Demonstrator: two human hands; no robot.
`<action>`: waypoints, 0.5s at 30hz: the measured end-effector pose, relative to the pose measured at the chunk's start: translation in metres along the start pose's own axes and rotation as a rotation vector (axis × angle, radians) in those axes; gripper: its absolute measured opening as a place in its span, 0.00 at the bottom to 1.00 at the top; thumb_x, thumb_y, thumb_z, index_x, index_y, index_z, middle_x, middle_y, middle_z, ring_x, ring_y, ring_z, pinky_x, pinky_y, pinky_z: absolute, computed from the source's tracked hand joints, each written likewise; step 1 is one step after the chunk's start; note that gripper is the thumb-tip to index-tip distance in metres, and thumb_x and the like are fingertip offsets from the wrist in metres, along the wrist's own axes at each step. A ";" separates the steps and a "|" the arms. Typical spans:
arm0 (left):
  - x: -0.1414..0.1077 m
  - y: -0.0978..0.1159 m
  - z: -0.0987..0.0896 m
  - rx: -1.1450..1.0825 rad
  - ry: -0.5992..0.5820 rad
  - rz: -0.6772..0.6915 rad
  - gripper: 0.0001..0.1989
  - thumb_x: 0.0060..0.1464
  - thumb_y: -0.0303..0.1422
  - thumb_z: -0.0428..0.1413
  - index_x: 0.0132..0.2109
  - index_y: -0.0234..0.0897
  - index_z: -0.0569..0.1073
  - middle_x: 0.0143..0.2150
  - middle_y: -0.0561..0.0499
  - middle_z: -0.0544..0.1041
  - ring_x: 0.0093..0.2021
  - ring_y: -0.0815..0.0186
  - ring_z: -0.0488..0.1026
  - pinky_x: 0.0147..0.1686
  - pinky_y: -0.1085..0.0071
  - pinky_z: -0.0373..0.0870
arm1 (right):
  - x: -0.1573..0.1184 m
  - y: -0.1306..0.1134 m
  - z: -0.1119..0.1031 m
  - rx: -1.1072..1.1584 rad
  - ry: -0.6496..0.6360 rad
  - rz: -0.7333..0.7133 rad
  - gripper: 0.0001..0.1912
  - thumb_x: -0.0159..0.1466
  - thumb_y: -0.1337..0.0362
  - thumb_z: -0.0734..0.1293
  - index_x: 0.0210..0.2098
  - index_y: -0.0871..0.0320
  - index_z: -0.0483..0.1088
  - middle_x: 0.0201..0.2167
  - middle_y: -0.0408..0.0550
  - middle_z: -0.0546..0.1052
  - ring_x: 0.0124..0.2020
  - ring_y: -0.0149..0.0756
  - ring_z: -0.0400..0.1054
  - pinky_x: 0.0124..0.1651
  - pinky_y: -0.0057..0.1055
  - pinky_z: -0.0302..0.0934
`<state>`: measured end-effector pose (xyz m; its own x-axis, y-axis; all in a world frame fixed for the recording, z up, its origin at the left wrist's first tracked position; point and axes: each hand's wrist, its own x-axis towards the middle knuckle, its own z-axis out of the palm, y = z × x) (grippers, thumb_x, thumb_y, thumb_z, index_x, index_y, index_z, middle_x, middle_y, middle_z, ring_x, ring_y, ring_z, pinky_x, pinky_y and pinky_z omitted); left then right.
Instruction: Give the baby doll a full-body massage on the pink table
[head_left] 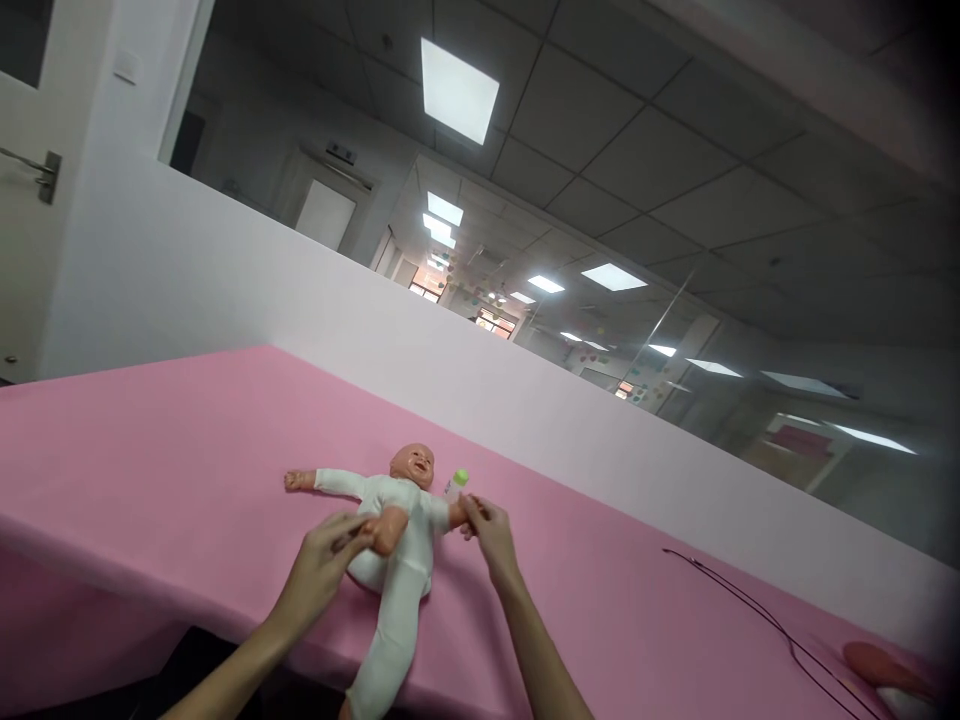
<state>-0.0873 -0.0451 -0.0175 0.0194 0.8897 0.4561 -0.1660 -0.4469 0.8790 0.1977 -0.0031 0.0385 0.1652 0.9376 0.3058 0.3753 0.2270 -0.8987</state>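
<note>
A baby doll (401, 570) with a white cloth body lies face up on the pink table, its head toward the wall. My left hand (322, 563) is closed on the doll's raised foot, above its belly. With bent fingers, my right hand (489, 530) grips the doll's hand at the end of its outstretched arm. The doll's other arm stretches out to the left, and its other leg hangs toward the near table edge. Just behind the gripped arm is a small white bottle (456, 484) with a green cap.
The pink table (187, 440) runs along a white wall with a wide window above. A thin dark cable (750, 602) lies at the right, near a reddish-brown object (885, 668) at the far right edge. A door (45, 230) stands at the left.
</note>
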 end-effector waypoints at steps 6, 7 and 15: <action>0.040 -0.018 0.017 -0.114 0.040 -0.103 0.27 0.48 0.53 0.63 0.43 0.34 0.84 0.47 0.39 0.84 0.51 0.45 0.79 0.55 0.52 0.74 | -0.024 0.013 0.038 -0.177 -0.109 -0.102 0.28 0.61 0.39 0.68 0.25 0.59 0.74 0.18 0.43 0.72 0.17 0.32 0.63 0.22 0.28 0.56; 0.030 -0.013 0.010 -0.104 0.032 -0.097 0.27 0.49 0.53 0.63 0.45 0.35 0.84 0.48 0.39 0.84 0.51 0.46 0.79 0.54 0.54 0.75 | -0.020 0.016 0.031 -0.133 -0.076 -0.068 0.29 0.59 0.38 0.69 0.26 0.60 0.75 0.18 0.43 0.72 0.17 0.32 0.63 0.22 0.29 0.57; -0.106 0.003 -0.069 0.201 -0.260 -0.027 0.19 0.60 0.54 0.55 0.37 0.50 0.84 0.31 0.47 0.79 0.33 0.55 0.78 0.35 0.65 0.77 | 0.000 0.080 -0.039 0.279 0.520 0.414 0.24 0.45 0.46 0.79 0.20 0.58 0.69 0.17 0.46 0.71 0.19 0.33 0.65 0.23 0.30 0.62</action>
<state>-0.1575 -0.1350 -0.0726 0.2766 0.8596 0.4296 0.0352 -0.4559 0.8894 0.2634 0.0050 -0.0211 0.6825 0.7303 -0.0298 -0.0481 0.0041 -0.9988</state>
